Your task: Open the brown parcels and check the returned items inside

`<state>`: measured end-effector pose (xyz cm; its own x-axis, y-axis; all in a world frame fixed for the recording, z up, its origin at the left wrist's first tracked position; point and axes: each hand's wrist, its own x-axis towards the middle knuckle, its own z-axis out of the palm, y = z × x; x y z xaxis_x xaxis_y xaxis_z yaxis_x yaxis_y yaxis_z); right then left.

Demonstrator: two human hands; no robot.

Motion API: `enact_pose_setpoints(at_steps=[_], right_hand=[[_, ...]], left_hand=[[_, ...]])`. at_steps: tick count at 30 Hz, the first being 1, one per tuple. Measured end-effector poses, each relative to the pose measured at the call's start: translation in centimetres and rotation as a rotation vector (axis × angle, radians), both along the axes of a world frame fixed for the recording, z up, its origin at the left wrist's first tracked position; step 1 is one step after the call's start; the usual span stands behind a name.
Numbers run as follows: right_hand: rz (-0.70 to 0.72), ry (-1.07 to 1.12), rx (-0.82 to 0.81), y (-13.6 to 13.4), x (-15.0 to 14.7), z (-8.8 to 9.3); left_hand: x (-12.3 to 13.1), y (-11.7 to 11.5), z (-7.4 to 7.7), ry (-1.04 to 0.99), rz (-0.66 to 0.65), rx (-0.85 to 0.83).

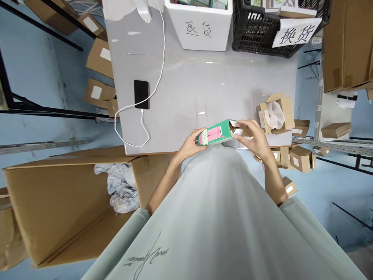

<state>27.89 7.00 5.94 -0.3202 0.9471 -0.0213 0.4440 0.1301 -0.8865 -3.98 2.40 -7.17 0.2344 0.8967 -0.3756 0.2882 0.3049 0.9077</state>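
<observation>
Pale shirt cloth (221,217) fills the near middle, and just beyond it both hands meet at a small green box (214,134) with a pink picture on its upper face. That box lies between the hands, raised at the near edge of the tabletop (175,93). Its long axis runs left to right, slightly slanted, so the right end sits a little farther than the left. Neither hand needs to reach: the left hand (192,144) grips the closed-looking left end between thumb and fingers, while the right hand (253,134) is at the open right end, thumb on the near side and fingers on the far side, set apart across the mouth. White flaps (238,132) stick out there toward the right hand; whether it pinches one or merely touches it, I cannot tell. So the opening faces right, along the box's length. Farther right on the tabletop, nearer the right hand than the left, stands an open brown carton (287,111) with white wrapping (274,115) inside.
</observation>
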Motion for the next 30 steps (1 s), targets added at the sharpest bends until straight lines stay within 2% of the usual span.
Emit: enact_pose_setpoints(at_steps=[4, 6, 8, 11, 13, 15, 18, 24, 30], right_hand=[[-0.023, 0.014, 0.081, -0.4, -1.2, -1.0], [-0.126, -0.01, 0.132, -0.4, -1.2, -1.9], [-0.296, -0.035, 0.154, -0.2, -0.6, -3.1], [-0.525, 0.022, 0.036, 0.2, 0.8, -4.9], [-0.578, 0.121, -0.107, 0.1, 1.5, -5.7], [-0.6, 0.208, -0.177, -0.1, 1.6, -5.9], [-0.606, 0.255, -0.122, -0.8, 0.4, -5.3], [-0.469, 0.278, -0.084, -1.6, -2.4, -3.9], [-0.411, 0.252, -0.057, -2.0, -3.1, -5.0]], left_hand=[[0.2, 0.3, 0.3, 0.004, 0.021, 0.016], [0.4, 0.4, 0.4, 0.014, 0.029, 0.059], [0.6, 0.5, 0.6, 0.015, 0.043, 0.09], [0.8, 0.5, 1.0, 0.008, 0.06, 0.103], [0.9, 0.4, 1.3, 0.01, 0.067, 0.12], [0.9, 0.4, 1.5, 0.019, 0.073, 0.143], [1.0, 0.3, 1.6, 0.033, 0.081, 0.156], [1.3, 0.5, 2.0, 0.059, 0.124, 0.198], [0.9, 0.5, 2.8, 0.174, 0.143, 0.259]])
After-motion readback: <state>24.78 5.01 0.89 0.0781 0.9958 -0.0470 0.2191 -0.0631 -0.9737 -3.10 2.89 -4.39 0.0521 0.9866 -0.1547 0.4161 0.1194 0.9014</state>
